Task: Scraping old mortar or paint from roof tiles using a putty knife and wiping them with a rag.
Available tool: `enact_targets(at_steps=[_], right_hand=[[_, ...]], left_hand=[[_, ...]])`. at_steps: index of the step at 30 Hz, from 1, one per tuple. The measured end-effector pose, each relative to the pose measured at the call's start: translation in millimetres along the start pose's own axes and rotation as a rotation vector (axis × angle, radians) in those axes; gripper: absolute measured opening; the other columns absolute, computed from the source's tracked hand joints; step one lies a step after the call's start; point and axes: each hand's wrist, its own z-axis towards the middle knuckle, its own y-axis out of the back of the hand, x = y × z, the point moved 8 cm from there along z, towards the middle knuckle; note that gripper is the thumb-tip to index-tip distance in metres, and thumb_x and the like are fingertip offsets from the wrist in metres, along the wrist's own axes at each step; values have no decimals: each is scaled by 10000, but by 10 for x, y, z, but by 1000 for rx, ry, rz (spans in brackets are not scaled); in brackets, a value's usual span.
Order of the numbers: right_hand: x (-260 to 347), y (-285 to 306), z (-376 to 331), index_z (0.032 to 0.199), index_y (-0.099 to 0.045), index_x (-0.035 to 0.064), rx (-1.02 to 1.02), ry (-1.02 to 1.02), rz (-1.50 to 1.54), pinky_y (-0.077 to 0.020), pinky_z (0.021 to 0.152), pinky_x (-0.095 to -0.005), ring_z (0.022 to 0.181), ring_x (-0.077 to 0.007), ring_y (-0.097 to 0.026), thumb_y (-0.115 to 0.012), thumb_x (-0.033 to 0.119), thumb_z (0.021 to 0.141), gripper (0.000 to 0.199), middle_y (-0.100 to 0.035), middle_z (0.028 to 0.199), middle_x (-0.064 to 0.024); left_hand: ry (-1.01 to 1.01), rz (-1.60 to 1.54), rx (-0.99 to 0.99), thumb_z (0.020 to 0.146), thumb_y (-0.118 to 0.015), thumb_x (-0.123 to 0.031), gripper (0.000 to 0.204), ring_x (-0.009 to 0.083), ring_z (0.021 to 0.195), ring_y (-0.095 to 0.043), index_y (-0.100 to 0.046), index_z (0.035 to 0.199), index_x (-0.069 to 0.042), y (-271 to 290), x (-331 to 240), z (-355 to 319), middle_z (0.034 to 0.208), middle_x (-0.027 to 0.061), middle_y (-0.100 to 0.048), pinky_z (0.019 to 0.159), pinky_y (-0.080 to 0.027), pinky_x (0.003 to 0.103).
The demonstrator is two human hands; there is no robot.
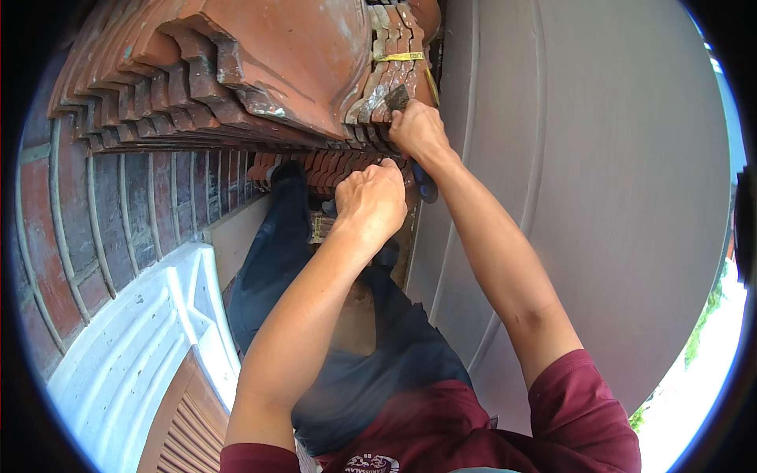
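Roof tiles [236, 71], rough terracotta, stacked on edge at the frame's top, long axis running left-right.
Your right hand [418, 130] grips one curved tile end; your left hand [371, 201] is clenched below.

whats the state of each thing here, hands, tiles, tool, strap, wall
left hand: closed in a fist at the lower edge of the tiles
right hand: gripping a flat-bladed tool
flat-bladed tool: blade pressed against the tile edges
clay roof tiles: stacked on edge, worn, mortar-stained
yellow strap: wrapped across the tile stack
brick wall: intact, joints showing
white moulding: in place below the bricks
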Motion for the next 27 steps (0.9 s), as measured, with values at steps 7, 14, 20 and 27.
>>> enact_targets(at_steps=[7, 14, 20, 27], right_hand=[[122, -49, -10, 935, -657, -92, -56, 144, -141, -551, 834, -458, 823, -421, -674, -588, 215, 905, 316, -666, 870, -312], [84, -63, 0, 902, -623, -63, -161, 285, -195, -557, 794, -504, 794, -462, -681, -575, 215, 898, 282, -662, 791, -318], [11, 365, 159, 983, -616, -49, -219, 232, -199, -539, 839, -518, 893, -495, -663, -546, 246, 929, 308, -671, 890, -332], [-55, 40, -156, 955, -592, -36, 47, 341, -269, -517, 840, -550, 868, -496, -659, -549, 231, 936, 272, -673, 866, -315]], left_hand=[[-4, 6, -23, 829, -573, -57, 251, 437, 892, -695, -596, 1038, 82, 36, 38, -49, 900, 294, -690, 818, -551, 500], [-3, -26, -24, 823, -580, -55, 250, 445, 905, -688, -592, 1033, 80, 44, 32, -38, 900, 301, -686, 825, -548, 503], [15, -20, -69, 853, -565, -81, 236, 456, 899, -683, -578, 1029, 75, 89, 105, -28, 894, 301, -685, 834, -542, 512], [151, -238, -218, 946, -530, -187, 292, 464, 994, -649, -559, 1096, 62, 165, 296, 73, 982, 325, -666, 875, -504, 518]])
